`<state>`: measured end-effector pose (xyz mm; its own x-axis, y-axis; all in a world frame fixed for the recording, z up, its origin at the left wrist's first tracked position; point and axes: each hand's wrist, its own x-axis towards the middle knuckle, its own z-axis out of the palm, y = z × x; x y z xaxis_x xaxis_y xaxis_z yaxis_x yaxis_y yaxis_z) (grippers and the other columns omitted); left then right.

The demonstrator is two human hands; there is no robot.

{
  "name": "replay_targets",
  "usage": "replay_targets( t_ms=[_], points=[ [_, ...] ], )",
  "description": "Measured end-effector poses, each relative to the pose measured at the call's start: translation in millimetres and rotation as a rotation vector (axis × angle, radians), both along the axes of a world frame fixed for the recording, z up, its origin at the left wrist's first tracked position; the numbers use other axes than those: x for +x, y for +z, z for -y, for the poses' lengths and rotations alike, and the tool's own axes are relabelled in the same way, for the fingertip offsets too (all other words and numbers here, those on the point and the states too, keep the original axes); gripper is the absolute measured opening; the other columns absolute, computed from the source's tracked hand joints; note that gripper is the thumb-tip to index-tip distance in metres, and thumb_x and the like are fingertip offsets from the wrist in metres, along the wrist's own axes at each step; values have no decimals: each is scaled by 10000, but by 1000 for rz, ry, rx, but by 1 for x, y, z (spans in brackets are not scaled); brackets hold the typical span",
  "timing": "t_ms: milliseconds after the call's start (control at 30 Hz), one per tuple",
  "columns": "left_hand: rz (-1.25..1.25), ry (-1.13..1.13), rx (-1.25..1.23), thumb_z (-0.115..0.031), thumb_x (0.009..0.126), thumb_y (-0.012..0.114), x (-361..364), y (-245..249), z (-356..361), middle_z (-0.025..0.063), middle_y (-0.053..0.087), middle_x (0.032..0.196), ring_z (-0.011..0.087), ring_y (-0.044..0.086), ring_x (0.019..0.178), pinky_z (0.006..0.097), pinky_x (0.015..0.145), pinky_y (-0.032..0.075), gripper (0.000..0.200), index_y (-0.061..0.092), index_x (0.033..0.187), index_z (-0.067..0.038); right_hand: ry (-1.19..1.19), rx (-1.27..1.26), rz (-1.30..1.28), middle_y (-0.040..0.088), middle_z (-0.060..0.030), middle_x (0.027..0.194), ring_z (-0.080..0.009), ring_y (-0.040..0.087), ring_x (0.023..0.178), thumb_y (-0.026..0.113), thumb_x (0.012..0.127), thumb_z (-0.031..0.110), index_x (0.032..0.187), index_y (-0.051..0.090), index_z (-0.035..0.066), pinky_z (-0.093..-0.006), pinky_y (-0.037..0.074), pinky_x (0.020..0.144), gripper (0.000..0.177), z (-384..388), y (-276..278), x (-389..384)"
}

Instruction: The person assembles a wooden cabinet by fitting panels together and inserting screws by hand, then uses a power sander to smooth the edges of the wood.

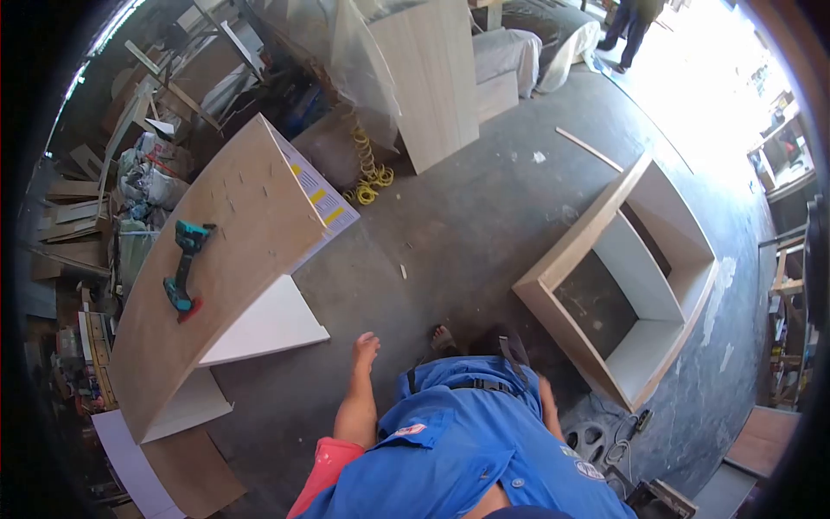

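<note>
My left hand (367,348) hangs at my side above the floor, fingers loosely apart, with nothing visible in it. It is nearest to the wooden cabinet (246,195) on the left, without touching it. On that cabinet's broad brown panel lies a teal-and-black cordless power tool (184,266) with a red part at its lower end. Several small dark marks or thin pieces dot the panel near it. My right hand (546,394) is beside my hip, mostly hidden by my blue shirt, so its fingers cannot be made out. An open wooden frame (577,235) with two compartments stands to my right.
Ahead, a tall wooden panel (432,86) leans by plastic-covered stacks, beside a coiled yellow hose (367,177). A thin wood strip (588,148) lies on the grey floor (458,225). Scrap piles line the left. A person (631,30) stands near the bright doorway.
</note>
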<state>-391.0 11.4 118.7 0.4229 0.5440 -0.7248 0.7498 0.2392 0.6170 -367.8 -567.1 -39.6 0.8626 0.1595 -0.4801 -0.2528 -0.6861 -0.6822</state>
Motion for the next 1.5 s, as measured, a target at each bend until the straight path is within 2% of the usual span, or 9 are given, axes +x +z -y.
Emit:
replay_targets(
  t_ms=[100, 133, 200, 333, 400, 433, 867, 1233, 1500],
  points=[
    [25, 171, -5, -189, 884, 677, -1, -6, -31, 49, 694, 1010, 165, 662, 855, 364, 753, 512, 446, 602, 1313, -94, 264, -103, 312, 694, -231, 1039, -412, 663, 1006, 565, 942, 212, 1096, 674, 22, -470, 523, 855, 267, -103, 170, 206],
    [12, 232, -9, -180, 892, 675, 0, -6, -37, 49, 687, 1014, 168, 660, 867, 374, 771, 508, 436, 593, 1312, -96, 772, -682, 586, 692, -211, 1055, -431, 647, 1009, 642, 902, 205, 1125, 675, 53, -481, 527, 839, 272, -114, 148, 268],
    [2, 380, -46, -170, 893, 667, -8, -15, -40, 42, 681, 979, 165, 660, 866, 348, 755, 505, 424, 588, 1304, -104, 291, -124, 457, 679, -205, 1124, -422, 639, 1036, 643, 911, 227, 1132, 676, 77, -490, 515, 870, 270, -161, 196, 375],
    [231, 681, -51, -182, 871, 703, -57, -80, -17, 57, 684, 934, 218, 665, 776, 411, 664, 531, 364, 641, 1224, -118, 452, -163, 543, 689, -217, 1120, -406, 645, 1065, 684, 901, 238, 1198, 658, 50, -476, 513, 914, 352, -271, 276, 547],
    [-500, -482, 794, -222, 859, 714, -68, -81, 22, 107, 709, 982, 290, 678, 771, 446, 657, 545, 255, 709, 1079, -92, 630, -108, 527, 680, -215, 1155, -407, 621, 1114, 690, 904, 254, 1228, 650, 71, -481, 496, 948, 374, -327, 275, 626],
    [-563, -516, 774, -232, 861, 711, -65, -74, 56, 108, 711, 993, 287, 680, 790, 440, 666, 544, 269, 709, 1090, -91, 713, -108, 541, 675, -212, 1169, -409, 617, 1122, 689, 908, 261, 1230, 650, 76, -483, 496, 950, 374, -359, 280, 662],
    [-310, 449, 58, -284, 872, 689, 156, -14, 352, 89, 714, 1056, 235, 681, 914, 374, 732, 532, 394, 681, 1214, -86, 796, -30, 1471, 605, -183, 1339, -362, 550, 1258, 734, 891, 284, 1296, 607, 72, -470, 420, 1087, 474, -676, 368, 1029],
    [-128, 1473, -88, -272, 886, 665, 240, 90, 280, 34, 685, 1058, 150, 663, 938, 292, 727, 506, 528, 569, 1358, -56, 1425, -423, 942, 710, -188, 988, -383, 686, 935, 776, 807, 447, 1066, 665, 74, -469, 539, 805, 468, -620, 432, 1001],
    [172, 1201, -209, -286, 886, 680, 213, -25, 243, 32, 699, 995, 156, 669, 936, 306, 734, 511, 501, 592, 1332, -76, 1486, -222, 739, 718, -154, 872, -347, 706, 770, 800, 789, 176, 1088, 710, 80, -428, 539, 684, 327, -468, 426, 851]
  ],
)
